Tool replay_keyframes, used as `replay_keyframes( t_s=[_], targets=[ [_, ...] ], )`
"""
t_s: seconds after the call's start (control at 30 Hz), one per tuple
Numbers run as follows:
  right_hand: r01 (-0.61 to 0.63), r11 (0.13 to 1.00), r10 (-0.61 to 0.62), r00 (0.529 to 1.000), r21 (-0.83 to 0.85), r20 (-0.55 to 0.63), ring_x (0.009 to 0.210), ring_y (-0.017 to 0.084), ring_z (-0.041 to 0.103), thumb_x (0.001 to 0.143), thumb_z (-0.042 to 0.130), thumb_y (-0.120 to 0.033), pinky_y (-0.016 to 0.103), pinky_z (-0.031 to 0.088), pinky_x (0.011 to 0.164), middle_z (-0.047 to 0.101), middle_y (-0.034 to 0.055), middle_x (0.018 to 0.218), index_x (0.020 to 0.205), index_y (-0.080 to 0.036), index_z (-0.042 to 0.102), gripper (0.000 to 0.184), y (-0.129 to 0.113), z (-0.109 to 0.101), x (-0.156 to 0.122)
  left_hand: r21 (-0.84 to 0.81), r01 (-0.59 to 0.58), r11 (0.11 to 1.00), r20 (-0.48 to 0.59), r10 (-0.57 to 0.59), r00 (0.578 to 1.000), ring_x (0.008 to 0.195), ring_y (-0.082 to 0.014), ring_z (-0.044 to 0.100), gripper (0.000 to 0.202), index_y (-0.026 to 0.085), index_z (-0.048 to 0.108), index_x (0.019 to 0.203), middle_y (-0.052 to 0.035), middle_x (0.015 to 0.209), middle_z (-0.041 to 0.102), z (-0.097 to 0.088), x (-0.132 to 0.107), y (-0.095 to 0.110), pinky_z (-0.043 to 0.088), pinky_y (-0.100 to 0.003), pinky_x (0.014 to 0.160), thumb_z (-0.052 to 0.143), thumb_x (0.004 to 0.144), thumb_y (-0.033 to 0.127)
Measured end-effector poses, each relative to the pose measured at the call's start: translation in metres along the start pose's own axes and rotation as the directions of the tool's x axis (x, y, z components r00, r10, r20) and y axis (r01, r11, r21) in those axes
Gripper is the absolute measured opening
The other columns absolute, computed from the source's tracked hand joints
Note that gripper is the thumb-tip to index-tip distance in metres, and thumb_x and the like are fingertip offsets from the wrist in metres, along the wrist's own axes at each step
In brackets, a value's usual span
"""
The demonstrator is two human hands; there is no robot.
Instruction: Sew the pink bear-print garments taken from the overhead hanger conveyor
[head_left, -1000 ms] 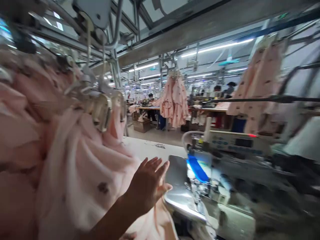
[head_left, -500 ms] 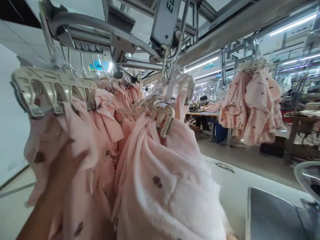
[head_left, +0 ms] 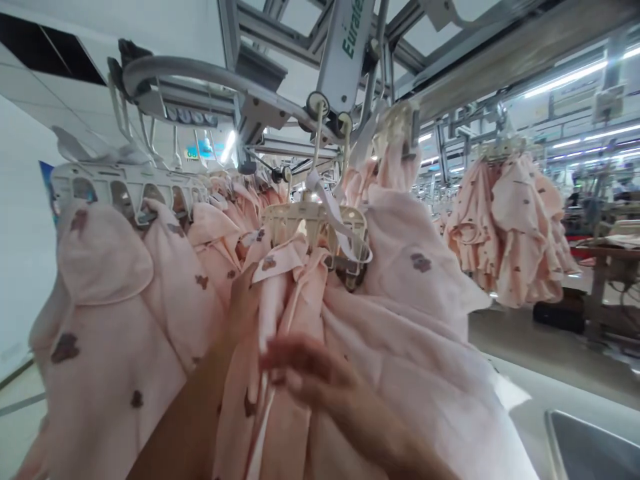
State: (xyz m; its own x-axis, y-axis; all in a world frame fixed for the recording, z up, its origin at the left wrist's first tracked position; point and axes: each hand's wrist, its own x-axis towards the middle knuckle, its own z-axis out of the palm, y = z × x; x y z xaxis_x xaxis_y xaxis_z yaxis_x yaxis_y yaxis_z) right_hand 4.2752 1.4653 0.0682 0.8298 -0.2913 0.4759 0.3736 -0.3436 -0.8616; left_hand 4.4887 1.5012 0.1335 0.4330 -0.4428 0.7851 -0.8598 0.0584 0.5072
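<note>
Currently, your left hand [head_left: 245, 297] behind pale pink brown-spotted fleece garment [head_left: 400, 320], grip unclear, your right hand [head_left: 305, 373] pinching its fold.

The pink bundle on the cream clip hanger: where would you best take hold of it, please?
Probably the gathered neck of the pink bundle just below the cream clip hanger, coming from the front and below: there the folds narrow into one bunch, while lower down the cloth spreads wide and loose.
</note>
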Motion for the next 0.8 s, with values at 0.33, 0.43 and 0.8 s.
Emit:
replay_keyframes(
  t_s=[0.33,0.43,0.8],
  targets=[
    [-0.07,0.996,0.084,0.961,0.061,-0.263,0.103,0.033,0.052,0.064,0.069,-0.031,0.044,0.038,0.092,0.06,0.0119,0.106,0.11,-0.012,0.056,0.052,0.045,0.046,0.071,-0.12,0.144,0.982,0.372,-0.09,0.924,0.075,-0.0182,0.061,0.037,0.015,0.06,0.099,-0.0052,0.085,0.067,-0.02,-0.016,0.02,0.052,-0.029,0.068,0.058,0.07,0.038],
    [-0.122,0.983,0.154,0.957,0.14,-0.247,0.08,0.029,0.058,0.072,0.056,-0.036,0.04,0.044,0.076,0.062,0.0065,0.076,0.079,-0.015,0.061,0.023,0.061,0.049,0.056,-0.036,0.272,0.962,0.484,-0.222,0.847,0.061,-0.0177,0.059,0.039,0.013,0.063,0.085,-0.003,0.069,0.064,-0.04,-0.027,0.011,0.049,-0.027,0.054,0.069,0.06,0.043],
    [-0.243,0.798,0.43,0.87,0.551,-0.24,0.048,0.016,0.051,0.07,0.055,-0.067,0.024,0.043,0.045,0.049,-0.0012,0.055,0.073,-0.02,0.051,0.047,0.038,0.043,0.026,-0.033,0.278,0.96,0.151,-0.27,0.951,0.075,-0.0202,0.061,0.053,0.014,0.054,0.107,-0.0048,0.079,0.063,-0.086,-0.04,-0.002,0.051,-0.032,0.068,0.06,0.067,0.049]
  ],
)
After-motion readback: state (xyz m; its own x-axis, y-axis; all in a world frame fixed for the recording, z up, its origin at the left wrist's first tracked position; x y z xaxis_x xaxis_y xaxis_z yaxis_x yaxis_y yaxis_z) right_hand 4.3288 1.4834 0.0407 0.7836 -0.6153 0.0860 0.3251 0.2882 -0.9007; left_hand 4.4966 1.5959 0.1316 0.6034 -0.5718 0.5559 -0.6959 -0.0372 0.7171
